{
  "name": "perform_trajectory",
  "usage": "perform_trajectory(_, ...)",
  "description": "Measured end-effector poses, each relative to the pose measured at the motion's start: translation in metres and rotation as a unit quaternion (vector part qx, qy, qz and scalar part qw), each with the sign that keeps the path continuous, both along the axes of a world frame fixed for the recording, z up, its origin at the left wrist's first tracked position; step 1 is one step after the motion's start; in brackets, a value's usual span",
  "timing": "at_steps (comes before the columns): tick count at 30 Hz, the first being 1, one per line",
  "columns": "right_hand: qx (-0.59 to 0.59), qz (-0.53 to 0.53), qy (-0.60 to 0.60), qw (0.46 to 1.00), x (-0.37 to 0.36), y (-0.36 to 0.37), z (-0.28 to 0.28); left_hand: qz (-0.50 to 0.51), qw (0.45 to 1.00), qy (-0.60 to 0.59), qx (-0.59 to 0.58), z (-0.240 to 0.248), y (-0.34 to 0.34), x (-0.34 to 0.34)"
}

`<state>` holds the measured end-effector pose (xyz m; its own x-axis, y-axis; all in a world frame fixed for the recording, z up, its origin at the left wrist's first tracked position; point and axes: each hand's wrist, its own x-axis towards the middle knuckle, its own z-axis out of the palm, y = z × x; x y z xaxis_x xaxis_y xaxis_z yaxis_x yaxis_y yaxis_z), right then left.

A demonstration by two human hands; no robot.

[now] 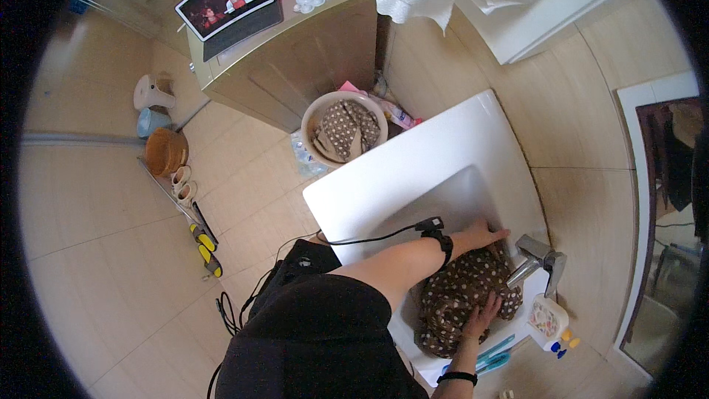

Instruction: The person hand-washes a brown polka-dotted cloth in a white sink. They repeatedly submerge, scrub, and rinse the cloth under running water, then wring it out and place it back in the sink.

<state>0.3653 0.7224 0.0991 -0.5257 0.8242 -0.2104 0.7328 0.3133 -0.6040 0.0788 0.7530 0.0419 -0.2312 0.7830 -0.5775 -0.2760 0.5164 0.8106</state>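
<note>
In the white sink, a brown cloth with pale dots lies bunched beneath the tap. My left hand rests at the cloth's far edge, one finger stretched toward the tap; its other fingers are partly hidden. A black band with a small device and cable is strapped round that wrist. Lower down, my right hand lies on top of the cloth with its fingers spread. A thin black band circles the right wrist.
Beside the tap stand a white bottle container and blue-handled brushes. A round basin holding dotted cloth sits on the floor beyond the sink. A tablet stands on a cabinet. A black cable crosses the sink's edge.
</note>
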Motion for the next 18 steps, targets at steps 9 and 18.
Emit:
perform_trajectory(9,0.185,0.091,-0.089,0.974,0.010,-0.023,0.004,-0.318,0.930,0.160,0.088,0.041,-0.010,0.017)
perform_trajectory(18,0.125,-0.062,-0.078,0.987,0.050,-0.048,-0.021,-0.259,0.917,0.298,0.063,0.096,-0.041,0.087)
